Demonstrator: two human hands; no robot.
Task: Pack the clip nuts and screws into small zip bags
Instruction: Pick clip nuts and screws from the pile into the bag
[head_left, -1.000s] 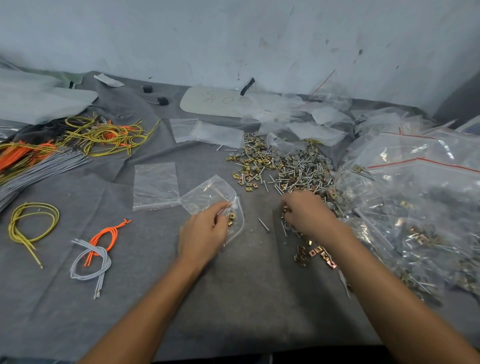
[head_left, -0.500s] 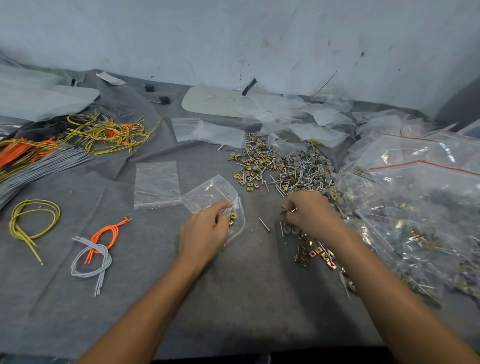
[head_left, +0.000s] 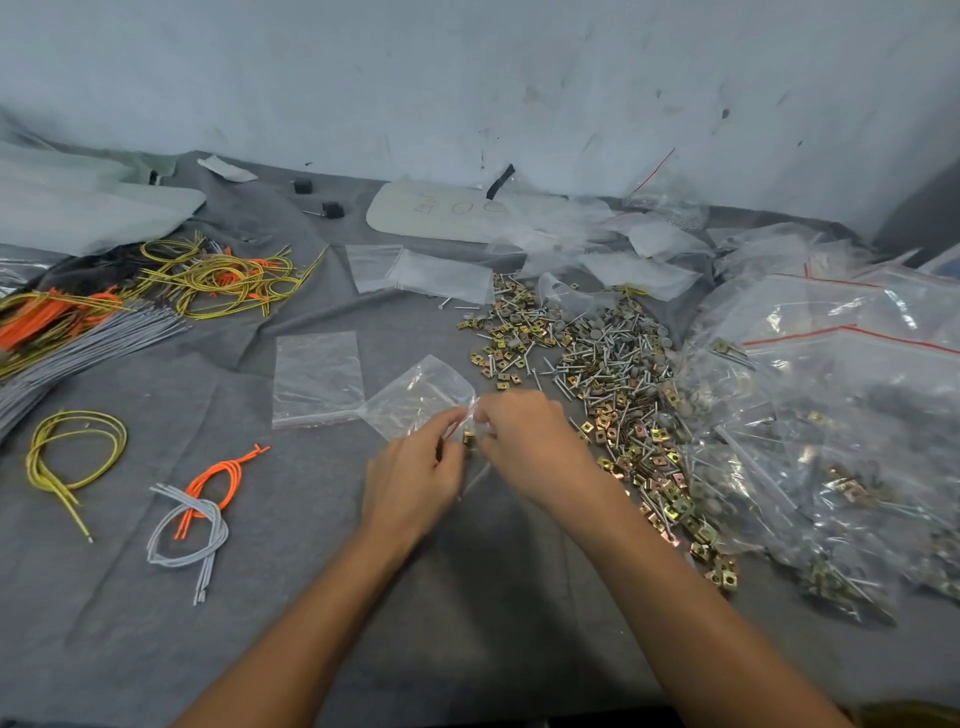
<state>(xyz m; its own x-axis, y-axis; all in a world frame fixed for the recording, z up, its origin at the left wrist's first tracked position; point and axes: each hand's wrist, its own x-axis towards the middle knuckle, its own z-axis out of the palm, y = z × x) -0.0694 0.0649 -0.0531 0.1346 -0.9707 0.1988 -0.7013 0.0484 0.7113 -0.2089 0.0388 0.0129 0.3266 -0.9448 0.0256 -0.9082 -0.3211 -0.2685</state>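
A small clear zip bag (head_left: 415, 397) lies on the grey cloth at the centre, with a few brass clip nuts showing at its mouth. My left hand (head_left: 415, 478) pinches the bag's mouth edge. My right hand (head_left: 530, 441) meets it there, its fingers curled at the same opening; what they carry is hidden. To the right, a loose heap of brass clip nuts (head_left: 628, 436) and silver screws (head_left: 608, 353) spreads out. Left of the held one lies a flat empty zip bag (head_left: 317, 379).
Large clear bags of hardware (head_left: 831, 426) fill the right side. More empty small bags (head_left: 421, 273) lie at the back. Coloured cord bundles (head_left: 208, 273) sit at the left, with a yellow loop (head_left: 72, 452) and a grey and orange bundle (head_left: 200, 512) nearer me.
My right hand has left the heap of parts and moved left to the bag's mouth. My left hand has stayed on the bag.
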